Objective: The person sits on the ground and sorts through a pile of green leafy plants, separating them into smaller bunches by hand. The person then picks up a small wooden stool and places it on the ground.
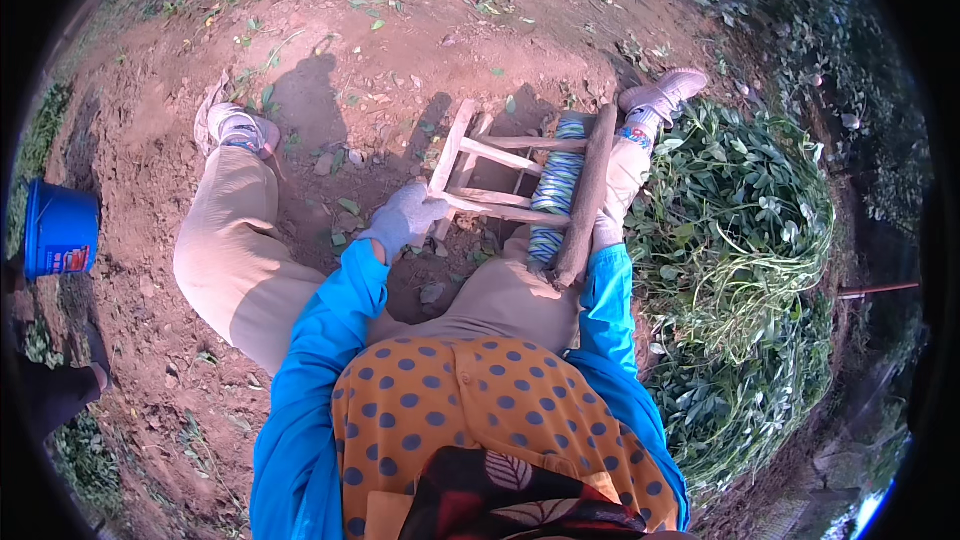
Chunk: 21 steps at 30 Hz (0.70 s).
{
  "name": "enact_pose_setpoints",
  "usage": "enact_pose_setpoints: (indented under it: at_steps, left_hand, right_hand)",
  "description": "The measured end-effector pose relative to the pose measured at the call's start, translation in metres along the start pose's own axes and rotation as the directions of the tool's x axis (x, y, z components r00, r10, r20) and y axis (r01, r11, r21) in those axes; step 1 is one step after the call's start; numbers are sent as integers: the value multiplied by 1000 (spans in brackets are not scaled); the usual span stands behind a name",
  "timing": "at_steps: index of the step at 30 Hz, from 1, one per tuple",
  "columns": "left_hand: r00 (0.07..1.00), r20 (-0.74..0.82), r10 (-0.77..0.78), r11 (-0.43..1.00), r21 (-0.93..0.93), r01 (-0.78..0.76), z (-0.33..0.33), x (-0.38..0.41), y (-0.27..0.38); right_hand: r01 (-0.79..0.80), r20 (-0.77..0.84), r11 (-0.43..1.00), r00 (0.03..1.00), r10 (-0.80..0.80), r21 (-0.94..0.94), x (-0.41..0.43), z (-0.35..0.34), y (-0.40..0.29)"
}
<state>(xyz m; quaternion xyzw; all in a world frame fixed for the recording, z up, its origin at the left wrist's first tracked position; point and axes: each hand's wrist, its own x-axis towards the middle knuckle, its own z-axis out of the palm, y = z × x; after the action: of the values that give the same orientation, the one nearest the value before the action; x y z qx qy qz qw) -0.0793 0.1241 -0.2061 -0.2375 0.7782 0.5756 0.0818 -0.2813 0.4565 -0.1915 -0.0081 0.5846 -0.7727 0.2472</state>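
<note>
A small wooden folding stool (491,199), with a seat of woven green, blue and white cord (558,181), lies tilted on its side above my right thigh. My left hand (405,217), in a grey glove, is closed on the wooden leg end of the stool's frame. My right hand (604,229) is at the far side, behind the thick seat rail (591,191); mostly hidden by it, its fingers cannot be seen. Both forearms are in blue sleeves. The stool lies between my spread legs, over bare soil.
A big heap of cut leafy green plants (739,270) lies to the right. At the far left stands a blue plastic bucket (64,229), with another person's foot and dark trouser leg (67,390) below it. Fruit-bearing branches (810,37) hang at the upper right.
</note>
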Motion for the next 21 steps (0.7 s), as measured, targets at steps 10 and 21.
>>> enact_pose_setpoints:
  at_steps: [10, 21]
  left_hand:
    - [985, -38, 166, 983, -73, -169, -2, -15, 12]
    - [976, -173, 128, 816, -541, -203, 2, -14, 35]
  right_hand:
    - [-27, -19, 999, 999, 26, -26, -8, -10, 5]
    - [-35, -19, 999, 999, 35, -25, -7, -9, 5]
